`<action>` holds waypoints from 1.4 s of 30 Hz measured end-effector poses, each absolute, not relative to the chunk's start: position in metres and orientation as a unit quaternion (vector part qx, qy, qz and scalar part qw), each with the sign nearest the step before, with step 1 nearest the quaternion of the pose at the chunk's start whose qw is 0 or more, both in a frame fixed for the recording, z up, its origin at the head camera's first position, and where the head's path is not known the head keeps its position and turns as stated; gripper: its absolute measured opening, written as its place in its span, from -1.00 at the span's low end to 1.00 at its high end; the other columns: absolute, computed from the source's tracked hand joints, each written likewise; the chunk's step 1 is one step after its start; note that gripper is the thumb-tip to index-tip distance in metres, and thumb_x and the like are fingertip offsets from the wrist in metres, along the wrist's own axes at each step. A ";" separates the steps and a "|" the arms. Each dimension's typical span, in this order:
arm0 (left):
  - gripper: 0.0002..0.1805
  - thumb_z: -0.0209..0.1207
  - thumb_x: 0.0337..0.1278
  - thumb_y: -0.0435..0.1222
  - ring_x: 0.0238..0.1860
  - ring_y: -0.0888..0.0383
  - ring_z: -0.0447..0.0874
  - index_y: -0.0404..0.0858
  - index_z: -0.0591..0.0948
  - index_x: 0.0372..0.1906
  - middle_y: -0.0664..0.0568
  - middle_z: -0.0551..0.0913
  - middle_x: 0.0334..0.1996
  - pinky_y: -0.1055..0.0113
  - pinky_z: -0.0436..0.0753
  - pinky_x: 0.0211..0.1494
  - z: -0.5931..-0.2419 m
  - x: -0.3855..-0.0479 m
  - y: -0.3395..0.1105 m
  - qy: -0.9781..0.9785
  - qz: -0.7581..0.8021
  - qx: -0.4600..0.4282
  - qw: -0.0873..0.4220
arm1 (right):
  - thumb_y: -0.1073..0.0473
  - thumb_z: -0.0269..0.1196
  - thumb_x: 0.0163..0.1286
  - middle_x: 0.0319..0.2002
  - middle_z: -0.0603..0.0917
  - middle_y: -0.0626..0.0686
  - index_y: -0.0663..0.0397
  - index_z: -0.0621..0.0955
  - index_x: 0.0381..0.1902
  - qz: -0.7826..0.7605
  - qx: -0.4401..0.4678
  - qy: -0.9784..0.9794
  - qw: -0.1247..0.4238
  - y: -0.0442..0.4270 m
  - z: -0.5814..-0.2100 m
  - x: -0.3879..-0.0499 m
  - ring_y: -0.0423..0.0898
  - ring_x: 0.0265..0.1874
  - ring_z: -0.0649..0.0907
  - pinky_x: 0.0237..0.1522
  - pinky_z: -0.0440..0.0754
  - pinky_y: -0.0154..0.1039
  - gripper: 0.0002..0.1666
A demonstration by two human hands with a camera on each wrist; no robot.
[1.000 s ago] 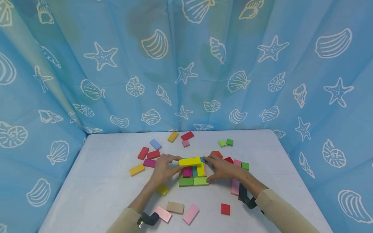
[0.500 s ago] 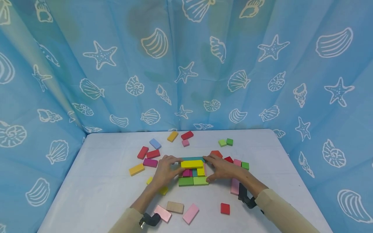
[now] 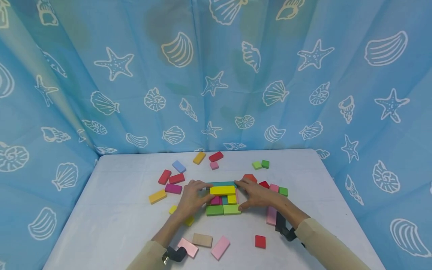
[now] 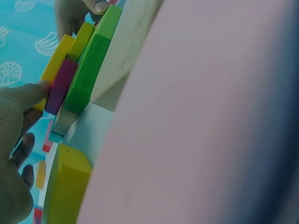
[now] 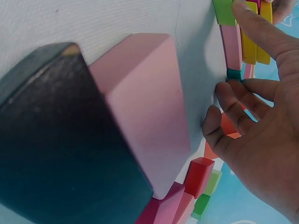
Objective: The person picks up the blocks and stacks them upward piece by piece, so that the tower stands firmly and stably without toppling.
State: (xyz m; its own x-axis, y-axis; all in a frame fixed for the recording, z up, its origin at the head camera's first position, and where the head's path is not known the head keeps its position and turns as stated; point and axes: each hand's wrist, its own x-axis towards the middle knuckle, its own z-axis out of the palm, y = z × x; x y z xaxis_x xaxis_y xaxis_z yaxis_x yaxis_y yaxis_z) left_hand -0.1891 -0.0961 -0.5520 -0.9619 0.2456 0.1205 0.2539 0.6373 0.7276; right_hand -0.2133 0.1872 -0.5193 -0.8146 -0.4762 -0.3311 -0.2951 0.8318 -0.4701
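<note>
By the left hand (image 3: 191, 197), a yellow block (image 3: 222, 190) is pinched at its left end, atop the stack (image 3: 215, 210) at lower centre. The stack's right end is touched by the right hand (image 3: 257, 195), thumb and fingers apart. Loose blocks (image 3: 260, 242) are scattered around on the white table (image 3: 111, 210).

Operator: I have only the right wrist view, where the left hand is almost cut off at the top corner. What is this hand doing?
Observer: In the head view, the left hand pinches the left end of the top yellow block.

Operator: Thank you. I see a light green block near the right thumb. What is directly to the left of it?

Observer: A darker green block, which is outside your picture.

Operator: And does some loose block lie on the near side of these two?

Observer: Yes. Among others, a beige block lies there.
</note>
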 end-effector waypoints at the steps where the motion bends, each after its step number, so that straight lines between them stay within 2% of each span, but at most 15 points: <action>1: -0.54 0.41 0.09 0.07 0.04 0.20 0.48 0.11 0.70 0.13 0.30 0.67 0.01 0.03 0.50 0.20 -0.552 -0.189 -0.096 -0.904 -0.404 -0.138 0.005 | -0.18 0.59 -0.01 0.51 0.27 0.05 -0.21 0.26 0.55 -0.204 -0.207 0.931 0.223 0.187 -0.519 -0.213 0.07 0.44 0.30 0.21 0.55 0.15 0.21; 9: -0.47 0.41 0.06 0.10 0.11 0.19 0.48 0.12 0.66 0.18 0.29 0.63 0.11 0.00 0.52 0.22 -0.548 -0.187 -0.098 -0.904 -0.409 -0.124 -0.011 | -0.16 0.60 -0.02 0.50 0.27 0.07 -0.20 0.26 0.55 -0.205 -0.203 0.931 0.224 0.187 -0.519 -0.213 0.08 0.44 0.31 0.20 0.56 0.15 0.22; 16: -0.43 0.43 -0.01 0.15 0.16 0.19 0.51 0.19 0.65 0.18 0.34 0.61 0.11 -0.05 0.55 0.24 -0.540 -0.184 -0.109 -0.904 -0.420 -0.079 -0.011 | -0.17 0.58 0.00 0.50 0.27 0.07 -0.15 0.25 0.56 -0.208 -0.212 0.929 0.223 0.187 -0.518 -0.213 0.08 0.43 0.31 0.23 0.53 0.17 0.22; 21: -0.48 0.45 0.05 0.04 0.22 0.13 0.51 0.15 0.65 0.17 0.28 0.63 0.12 -0.07 0.55 0.25 -0.537 -0.182 -0.129 -0.912 -0.407 -0.057 0.007 | -0.17 0.58 0.01 0.51 0.26 0.08 -0.15 0.24 0.56 -0.205 -0.212 0.929 0.225 0.187 -0.518 -0.213 0.08 0.44 0.31 0.25 0.51 0.17 0.22; 27: -0.51 0.45 0.10 -0.08 0.06 0.10 0.62 0.07 0.66 0.17 0.18 0.66 0.08 0.12 0.68 0.04 -0.532 -0.179 -0.161 -0.912 -0.406 -0.042 0.046 | -0.18 0.58 0.00 0.50 0.27 0.08 -0.15 0.25 0.56 -0.201 -0.211 0.930 0.224 0.187 -0.518 -0.213 0.07 0.42 0.32 0.23 0.52 0.18 0.22; 31: -0.50 0.45 0.11 -0.13 0.06 0.03 0.61 0.02 0.65 0.20 0.06 0.66 0.07 0.07 0.67 0.04 -0.530 -0.177 -0.183 -0.916 -0.396 -0.033 0.057 | -0.20 0.58 -0.01 0.51 0.27 0.06 -0.18 0.24 0.56 -0.201 -0.208 0.930 0.226 0.187 -0.518 -0.212 0.07 0.43 0.31 0.22 0.53 0.17 0.23; 37: -0.46 0.43 0.12 -0.07 0.06 0.03 0.53 -0.01 0.63 0.23 0.03 0.61 0.09 0.11 0.68 0.00 -0.531 -0.171 -0.211 -0.924 -0.380 0.017 0.044 | -0.21 0.59 -0.02 0.51 0.27 0.04 -0.21 0.25 0.56 -0.205 -0.204 0.930 0.225 0.188 -0.519 -0.213 0.06 0.44 0.30 0.22 0.53 0.17 0.24; 42: -0.44 0.42 0.13 -0.06 0.08 -0.01 0.54 -0.04 0.61 0.26 -0.01 0.60 0.14 0.06 0.67 0.06 -0.533 -0.165 -0.226 -0.931 -0.365 0.016 0.024 | -0.22 0.58 -0.02 0.51 0.27 0.04 -0.22 0.25 0.56 -0.208 -0.203 0.930 0.226 0.188 -0.521 -0.213 0.06 0.44 0.30 0.22 0.53 0.17 0.23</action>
